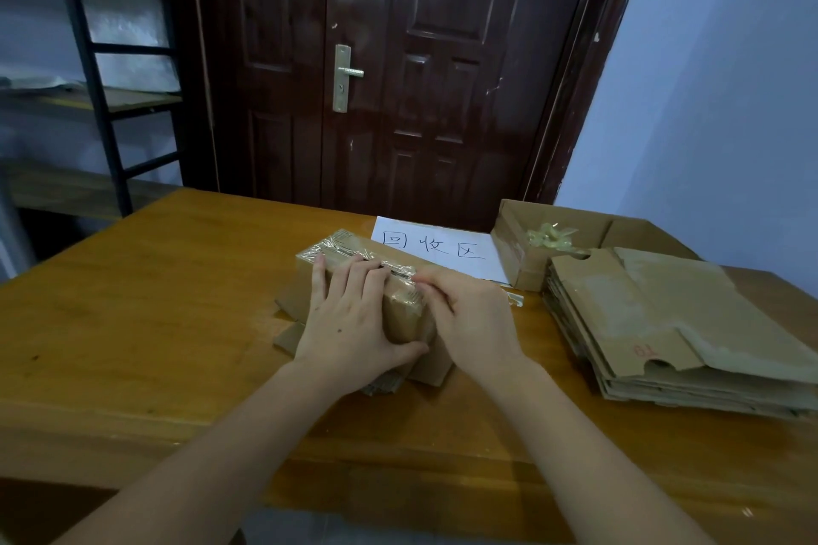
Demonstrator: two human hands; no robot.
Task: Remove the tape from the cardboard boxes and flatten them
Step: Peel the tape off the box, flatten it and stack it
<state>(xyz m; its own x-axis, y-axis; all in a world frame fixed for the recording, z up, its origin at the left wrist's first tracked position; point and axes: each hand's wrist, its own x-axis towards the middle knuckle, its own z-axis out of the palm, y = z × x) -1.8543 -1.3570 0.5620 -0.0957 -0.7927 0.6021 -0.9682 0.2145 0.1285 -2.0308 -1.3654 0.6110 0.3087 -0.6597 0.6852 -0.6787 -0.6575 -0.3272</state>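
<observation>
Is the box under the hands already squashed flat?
No, the taped box stands full height on the table, with the left hand gripping it.

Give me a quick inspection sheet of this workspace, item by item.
Surface: wooden table.
Job's things: taped cardboard box; stack of flattened boxes; open box holding wadded tape.
Clutter: paper sign; cardboard scraps under the taped box.
Hands: left hand grips the box; right hand picks at its tape.
Cables: nothing seen.
Surroundings: dark door, shelf rack.
</observation>
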